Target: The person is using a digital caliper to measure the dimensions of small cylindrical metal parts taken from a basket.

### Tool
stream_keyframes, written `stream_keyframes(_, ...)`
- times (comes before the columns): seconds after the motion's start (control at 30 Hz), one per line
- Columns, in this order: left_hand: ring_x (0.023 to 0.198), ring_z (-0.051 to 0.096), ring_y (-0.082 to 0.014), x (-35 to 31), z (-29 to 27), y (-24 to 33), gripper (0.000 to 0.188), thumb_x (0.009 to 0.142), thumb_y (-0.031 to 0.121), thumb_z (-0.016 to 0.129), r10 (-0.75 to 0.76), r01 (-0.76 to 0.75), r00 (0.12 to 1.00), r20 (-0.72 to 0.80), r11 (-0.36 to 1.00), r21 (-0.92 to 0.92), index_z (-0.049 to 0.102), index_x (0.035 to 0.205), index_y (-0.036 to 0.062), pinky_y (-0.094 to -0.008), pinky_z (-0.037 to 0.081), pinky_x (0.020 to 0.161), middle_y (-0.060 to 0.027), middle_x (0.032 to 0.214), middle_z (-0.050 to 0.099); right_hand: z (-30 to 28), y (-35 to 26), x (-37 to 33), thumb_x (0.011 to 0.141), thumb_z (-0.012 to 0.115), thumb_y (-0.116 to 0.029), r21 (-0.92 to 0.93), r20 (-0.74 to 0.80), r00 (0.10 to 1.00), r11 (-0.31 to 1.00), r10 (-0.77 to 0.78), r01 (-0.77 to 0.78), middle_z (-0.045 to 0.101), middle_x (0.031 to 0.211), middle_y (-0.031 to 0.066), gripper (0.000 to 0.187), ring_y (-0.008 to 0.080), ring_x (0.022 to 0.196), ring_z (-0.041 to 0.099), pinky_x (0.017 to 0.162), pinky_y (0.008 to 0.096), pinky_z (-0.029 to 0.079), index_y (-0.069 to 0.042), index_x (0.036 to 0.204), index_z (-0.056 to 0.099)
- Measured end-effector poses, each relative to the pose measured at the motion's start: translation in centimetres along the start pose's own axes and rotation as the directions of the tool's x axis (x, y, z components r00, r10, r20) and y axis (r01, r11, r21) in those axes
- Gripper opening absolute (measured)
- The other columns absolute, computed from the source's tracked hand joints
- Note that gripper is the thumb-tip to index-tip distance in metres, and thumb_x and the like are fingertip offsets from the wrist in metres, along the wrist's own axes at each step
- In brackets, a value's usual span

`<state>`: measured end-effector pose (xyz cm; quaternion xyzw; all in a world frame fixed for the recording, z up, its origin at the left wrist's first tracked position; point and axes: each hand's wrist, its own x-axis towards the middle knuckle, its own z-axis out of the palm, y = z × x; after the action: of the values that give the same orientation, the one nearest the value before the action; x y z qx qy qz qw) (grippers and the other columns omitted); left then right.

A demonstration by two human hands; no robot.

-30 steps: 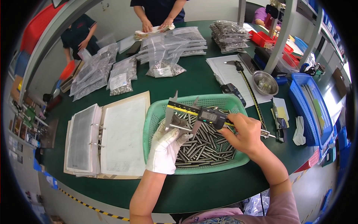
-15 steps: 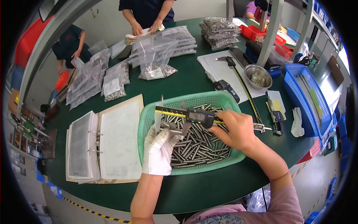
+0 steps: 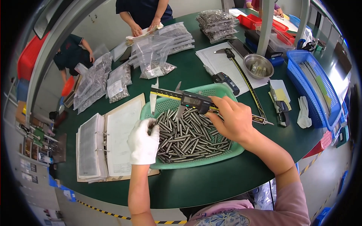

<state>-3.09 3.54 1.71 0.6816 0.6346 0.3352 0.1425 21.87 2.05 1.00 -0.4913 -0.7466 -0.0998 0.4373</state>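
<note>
My right hand (image 3: 233, 119), bare, is closed around the body of a digital caliper (image 3: 194, 101) with a small grey screen. The caliper lies level above a green plastic basket (image 3: 200, 162) full of short metal pins (image 3: 188, 137). Its jaws are spread, and no pin shows between them. My left hand (image 3: 144, 142) wears a white glove and is over the basket's left side, below and apart from the fixed jaw. Its fingers are curled in towards the thumb; what they hold, if anything, is hidden.
Left of the basket lies an open ring binder (image 3: 122, 139). Beyond it are bags of metal parts (image 3: 154, 69). To the right are a second caliper (image 3: 241, 67), a metal bowl (image 3: 258, 67), a micrometer (image 3: 279, 107), a white glove (image 3: 304, 113) and a blue basket (image 3: 313, 86). Co-workers are behind.
My left hand has drawn left, away from the caliper's jaws, where it was holding a pin. The caliper has shifted slightly left and up in my right hand.
</note>
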Motion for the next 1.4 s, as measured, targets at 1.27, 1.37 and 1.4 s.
stream_keyframes(1.27, 0.082, 0.059, -0.0103, -1.8, 1.6, 1.0, 0.022, 0.08, -0.006, 0.06, -0.219, 0.311, 0.938, 0.269, 0.191, -0.931, 0.058, 0.101, -0.0011, -0.0247, 0.049, 0.078, -0.0043, 0.092, 0.063, 0.1, 0.0, 0.0, 0.068, 0.074, -0.019, 0.123, 0.118, 0.993, 0.992, -0.023, 0.008, 0.055, 0.065, 0.0054, 0.032, 0.0195, 0.047, 0.054, 0.043, 0.0305, 0.042, -0.004, 0.094, 0.06)
stream_keyframes(1.37, 0.082, 0.059, -0.0107, -1.7, 1.5, 1.0, 0.022, 0.08, -0.006, 0.06, -0.211, 0.316, 0.937, 0.28, 0.16, -0.935, 0.058, 0.101, -0.0006, -0.0247, 0.049, 0.078, -0.0038, 0.091, 0.063, 0.0, -0.2, 0.4, 0.068, 0.074, -0.018, 0.123, 0.12, 0.992, 0.992, -0.032, 0.017, 0.054, 0.065, 0.0055, 0.032, 0.0199, 0.048, 0.054, 0.043, 0.0305, 0.042, -0.004, 0.093, 0.06)
stream_keyframes(1.4, 0.082, 0.059, -0.0107, -1.9, 1.5, 1.0, 0.023, 0.08, -0.006, 0.06, -0.196, 0.318, 0.938, 0.287, 0.153, -0.936, 0.058, 0.102, -0.0003, -0.0247, 0.049, 0.078, -0.0033, 0.09, 0.063, -0.1, -0.2, 0.3, 0.068, 0.074, -0.018, 0.126, 0.121, 0.992, 0.992, -0.038, 0.023, 0.054, 0.065, 0.0055, 0.032, 0.0199, 0.048, 0.054, 0.043, 0.0305, 0.042, -0.004, 0.093, 0.06)
